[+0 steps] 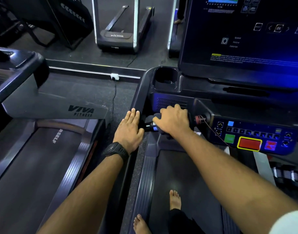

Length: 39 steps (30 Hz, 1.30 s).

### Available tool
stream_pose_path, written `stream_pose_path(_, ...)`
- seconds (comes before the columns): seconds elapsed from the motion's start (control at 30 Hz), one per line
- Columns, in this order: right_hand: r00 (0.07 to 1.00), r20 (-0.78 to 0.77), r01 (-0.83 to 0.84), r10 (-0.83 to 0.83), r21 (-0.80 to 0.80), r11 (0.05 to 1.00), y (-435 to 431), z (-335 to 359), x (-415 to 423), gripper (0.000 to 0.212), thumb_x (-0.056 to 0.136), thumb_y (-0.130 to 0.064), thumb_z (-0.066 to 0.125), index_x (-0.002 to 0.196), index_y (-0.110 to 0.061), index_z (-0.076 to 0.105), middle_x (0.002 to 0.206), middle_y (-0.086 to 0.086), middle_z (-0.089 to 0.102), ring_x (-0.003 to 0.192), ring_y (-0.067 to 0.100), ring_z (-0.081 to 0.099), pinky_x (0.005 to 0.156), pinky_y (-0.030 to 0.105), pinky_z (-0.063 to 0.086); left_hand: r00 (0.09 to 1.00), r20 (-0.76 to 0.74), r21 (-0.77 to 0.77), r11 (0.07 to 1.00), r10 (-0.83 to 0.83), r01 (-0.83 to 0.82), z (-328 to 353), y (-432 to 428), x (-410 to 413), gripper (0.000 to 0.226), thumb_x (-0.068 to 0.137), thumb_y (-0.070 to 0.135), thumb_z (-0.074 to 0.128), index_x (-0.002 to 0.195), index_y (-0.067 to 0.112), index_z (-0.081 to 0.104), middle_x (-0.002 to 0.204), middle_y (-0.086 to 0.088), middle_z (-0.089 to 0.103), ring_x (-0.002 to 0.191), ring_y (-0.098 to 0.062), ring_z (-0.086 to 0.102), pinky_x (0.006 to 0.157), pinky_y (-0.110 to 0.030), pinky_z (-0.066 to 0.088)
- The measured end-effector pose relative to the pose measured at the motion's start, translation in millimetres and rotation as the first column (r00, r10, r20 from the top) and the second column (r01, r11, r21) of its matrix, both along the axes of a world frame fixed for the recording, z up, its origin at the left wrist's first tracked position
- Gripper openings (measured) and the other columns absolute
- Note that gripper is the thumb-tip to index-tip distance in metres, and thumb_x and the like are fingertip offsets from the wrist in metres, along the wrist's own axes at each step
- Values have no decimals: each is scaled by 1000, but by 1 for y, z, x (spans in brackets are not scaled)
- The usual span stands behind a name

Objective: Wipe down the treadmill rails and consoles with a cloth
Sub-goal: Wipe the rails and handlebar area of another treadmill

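Head view: my left hand (129, 130) lies flat on the side rail (138, 98); my right hand (174, 122) grips the dark cloth (157, 116) against the handlebar (149, 127).

A gym: one treadmill (178, 174) with a lit console (246, 48) and red button (249, 144), its neighbour (43, 107) marked "VIVA FITNESS", both on dark rubber floor (94, 92) (a third treadmill (117, 36) stands beyond).

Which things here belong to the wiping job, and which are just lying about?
Job:
dark cloth, gripped by the right hand
handlebar
side rail under the flat left hand
button console

Lying about:
wall socket
power cable
red cord
wristwatch
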State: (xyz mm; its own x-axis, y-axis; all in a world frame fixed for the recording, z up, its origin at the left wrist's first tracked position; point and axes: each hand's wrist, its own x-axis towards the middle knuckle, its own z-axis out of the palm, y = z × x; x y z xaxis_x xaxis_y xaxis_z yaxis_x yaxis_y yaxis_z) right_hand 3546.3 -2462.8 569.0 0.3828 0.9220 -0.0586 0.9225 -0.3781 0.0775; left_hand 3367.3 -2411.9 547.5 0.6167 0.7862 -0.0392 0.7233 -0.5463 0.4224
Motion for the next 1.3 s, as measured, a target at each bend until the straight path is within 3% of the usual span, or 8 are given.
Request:
stream_pose_path(0.13, 986, 163, -49, 20, 178, 983, -37, -20, -11, 52, 90, -61, 42, 101, -18, 70, 99, 4, 67, 99, 32, 57, 87, 52, 44, 1000, -3, 1, 1000, 0, 0, 0, 3, -1, 68, 98, 25, 41, 159, 11, 13, 167, -7, 5, 154, -20, 2, 125, -38, 9)
stream_pose_path(0.3, 997, -54, 47, -50, -65, 997, 13, 8, 12, 54, 88, -59, 40, 104, -18, 73, 104, 8, 70, 104, 32, 58, 81, 43, 47, 1000, -15, 11, 1000, 11, -10, 1, 2, 0, 68, 98, 24, 42, 159, 12, 15, 167, -6, 5, 154, -20, 3, 125, -38, 8)
stream_pose_path(0.5, 989, 150, -15, -9, 157, 987, -44, -20, -7, 49, 91, -57, 44, 100, -17, 70, 98, 4, 67, 100, 32, 56, 90, 54, 44, 1000, -26, 9, 1000, 4, -4, 1, 4, 4, 67, 98, 27, 40, 159, 12, 15, 167, -6, 5, 154, -19, 2, 125, -38, 7)
stream_pose_path(0.67, 989, -94, 113, -117, -47, 992, 6, 12, 28, 53, 88, -57, 40, 109, -20, 72, 110, 8, 69, 110, 33, 57, 86, 43, 48, 1000, -20, 20, 1000, -4, 5, 1, 9, 2, 68, 97, 26, 43, 158, 11, 18, 167, -8, 8, 154, -22, 5, 125, -39, 10)
stream_pose_path(0.83, 986, 152, 44, -73, 187, 981, -48, -17, 2, 45, 90, -54, 46, 99, -17, 70, 97, 4, 67, 102, 33, 56, 90, 53, 43, 1000, -10, 14, 1000, 4, -4, -1, 5, 2, 68, 97, 26, 43, 159, 12, 18, 167, -7, 7, 154, -21, 4, 125, -40, 10)
stream_pose_path(1.0, 990, -83, 110, -112, -28, 994, -4, 14, 34, 50, 89, -55, 41, 104, -19, 72, 104, 7, 70, 107, 32, 56, 79, 42, 46, 1000, -2, 14, 1000, 6, -6, -1, 5, 2, 68, 97, 25, 43, 159, 12, 17, 167, -7, 7, 154, -20, 4, 125, -39, 9)
stream_pose_path(1.2, 987, 144, 30, -70, 264, 964, -56, -24, 10, 43, 90, -52, 50, 104, -16, 69, 100, 4, 66, 103, 32, 56, 94, 54, 42, 1000, 8, 10, 1000, 4, -4, -2, 6, 3, 68, 96, 24, 45, 158, 12, 21, 167, -7, 10, 154, -21, 7, 125, -41, 11)
stream_pose_path(1.3, 992, 122, 7, -33, 213, 977, -36, -10, 23, 45, 88, -54, 47, 96, -16, 71, 94, 3, 67, 95, 31, 55, 78, 46, 46, 1000, 18, 4, 1000, 8, -8, -2, 6, 2, 67, 96, 24, 45, 158, 12, 21, 167, -7, 10, 154, -21, 6, 125, -41, 10)
